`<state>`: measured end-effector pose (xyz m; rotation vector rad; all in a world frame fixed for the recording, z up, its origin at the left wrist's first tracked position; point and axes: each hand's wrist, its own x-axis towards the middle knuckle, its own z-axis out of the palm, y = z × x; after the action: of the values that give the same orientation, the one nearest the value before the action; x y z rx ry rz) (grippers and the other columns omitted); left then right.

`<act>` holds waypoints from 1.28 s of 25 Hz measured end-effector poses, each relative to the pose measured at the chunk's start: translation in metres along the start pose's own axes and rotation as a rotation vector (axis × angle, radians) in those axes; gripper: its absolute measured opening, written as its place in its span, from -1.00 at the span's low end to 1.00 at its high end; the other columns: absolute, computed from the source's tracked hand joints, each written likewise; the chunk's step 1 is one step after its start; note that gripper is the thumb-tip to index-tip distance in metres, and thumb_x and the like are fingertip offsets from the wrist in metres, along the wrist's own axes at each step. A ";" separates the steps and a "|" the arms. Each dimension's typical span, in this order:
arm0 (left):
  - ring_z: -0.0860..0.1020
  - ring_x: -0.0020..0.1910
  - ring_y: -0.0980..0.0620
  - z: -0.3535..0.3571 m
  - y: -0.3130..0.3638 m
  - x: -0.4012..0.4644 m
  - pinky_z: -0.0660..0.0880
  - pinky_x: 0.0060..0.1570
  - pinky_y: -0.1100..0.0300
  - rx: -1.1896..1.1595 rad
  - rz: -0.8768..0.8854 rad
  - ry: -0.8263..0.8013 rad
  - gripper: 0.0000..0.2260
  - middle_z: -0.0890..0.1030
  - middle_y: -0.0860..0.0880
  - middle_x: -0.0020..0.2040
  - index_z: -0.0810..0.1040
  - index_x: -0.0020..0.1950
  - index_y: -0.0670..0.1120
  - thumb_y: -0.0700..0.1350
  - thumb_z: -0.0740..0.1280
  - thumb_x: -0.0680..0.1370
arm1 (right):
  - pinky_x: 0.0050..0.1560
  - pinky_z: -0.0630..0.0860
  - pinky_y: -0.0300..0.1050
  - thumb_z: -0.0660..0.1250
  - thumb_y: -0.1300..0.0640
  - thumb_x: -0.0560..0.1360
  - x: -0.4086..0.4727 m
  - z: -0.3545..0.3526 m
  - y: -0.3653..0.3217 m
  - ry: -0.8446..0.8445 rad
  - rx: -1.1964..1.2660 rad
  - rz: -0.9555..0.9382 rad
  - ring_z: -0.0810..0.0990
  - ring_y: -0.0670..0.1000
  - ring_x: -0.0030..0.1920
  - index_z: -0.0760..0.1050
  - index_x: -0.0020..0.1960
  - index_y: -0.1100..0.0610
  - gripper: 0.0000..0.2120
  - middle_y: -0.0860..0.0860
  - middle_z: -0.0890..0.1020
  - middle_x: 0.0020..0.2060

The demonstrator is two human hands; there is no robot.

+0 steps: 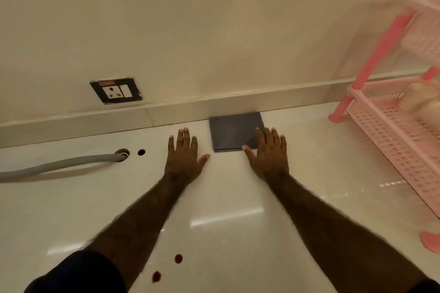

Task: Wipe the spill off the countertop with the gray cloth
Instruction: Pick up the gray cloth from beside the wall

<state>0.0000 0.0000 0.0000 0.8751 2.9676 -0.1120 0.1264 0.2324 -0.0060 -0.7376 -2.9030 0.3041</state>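
**Two Flat Hands, One Folded Cloth, Spill Waiting Near the Front Edge**

Both hands lie palm-down on the pale, glossy worktop [238, 197], holding nothing. The left hand [183, 159] rests on bare surface just left of the gray cloth [234, 132], its fingers [183, 137] extended and only slightly spread, thumb out toward the cloth. The right hand [267, 157] has its fingers [260, 138] likewise stretched forward, overlapping the cloth's near right corner; whether they press on the fabric or merely hover over it cannot be told.

The cloth sits folded into a neat rectangle at the back of the worktop, its far edge against the low upstand under the wall. The spill [178, 258] is well apart from it: a few small dark reddish-brown drops near the front edge, between the forearms and close to the left one.

Judging by its look, the cloth is light, soft and limp, several layers thick. It should unfold or droop if lifted by a single corner, so a pinch across the near folded edge, thumb under and fingers on top, would likely keep the pad together. On so shiny a surface it could probably also slide freely under a flat palm.

A gray corrugated hose [59, 165] enters a hole at the left, and a pink plastic rack [392, 126] stands at the right; neither lies in the path between cloth and spill.
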 end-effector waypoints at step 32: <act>0.59 -0.15 0.04 -0.013 0.072 -0.117 0.52 -0.13 0.23 -0.902 -0.269 -0.147 -0.50 0.66 -0.13 0.03 0.33 0.43 -0.10 -0.10 0.46 0.57 | 0.41 0.58 0.20 0.47 0.32 0.58 -0.121 -0.027 0.012 -0.109 0.675 0.289 0.57 0.26 0.37 0.32 0.61 0.17 -0.34 0.22 0.55 0.41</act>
<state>0.1366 -0.0020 0.0163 0.3194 2.5137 1.0059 0.2417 0.1887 0.0081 -1.0097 -2.4947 1.3000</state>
